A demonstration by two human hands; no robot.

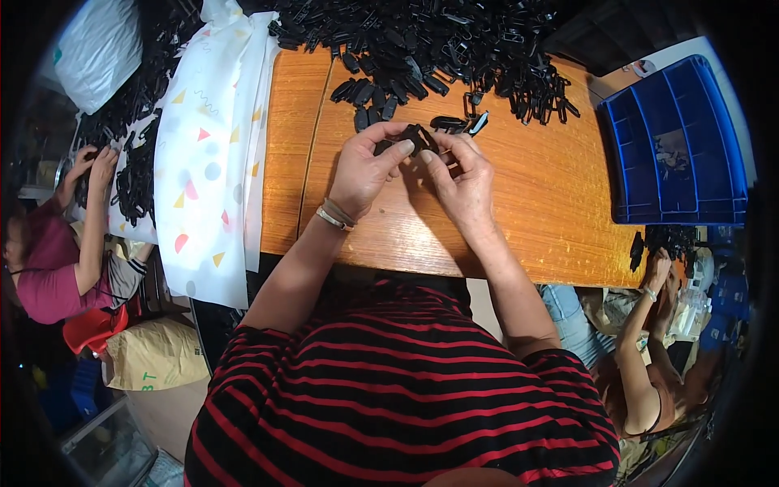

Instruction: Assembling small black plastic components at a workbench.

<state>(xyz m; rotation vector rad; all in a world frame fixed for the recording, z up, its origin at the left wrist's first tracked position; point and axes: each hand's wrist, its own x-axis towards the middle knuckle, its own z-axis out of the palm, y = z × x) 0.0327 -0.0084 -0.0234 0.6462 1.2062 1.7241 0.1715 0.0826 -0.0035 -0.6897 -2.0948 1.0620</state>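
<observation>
My left hand (pixel 367 166) and my right hand (pixel 461 174) meet over the wooden table (pixel 535 195), fingertips pinching one small black plastic part (pixel 415 139) between them. A bracelet circles my left wrist. Just beyond my fingers lie loose black plastic parts (pixel 449 122), and a large heap of the same black parts (pixel 438 40) covers the far side of the table.
A blue plastic crate (pixel 673 146) stands at the table's right end. A white patterned cloth (pixel 213 154) drapes the left part. One person on the left (pixel 61 260) and another at lower right (pixel 649 357) handle black parts. A brown sack (pixel 154 353) lies on the floor.
</observation>
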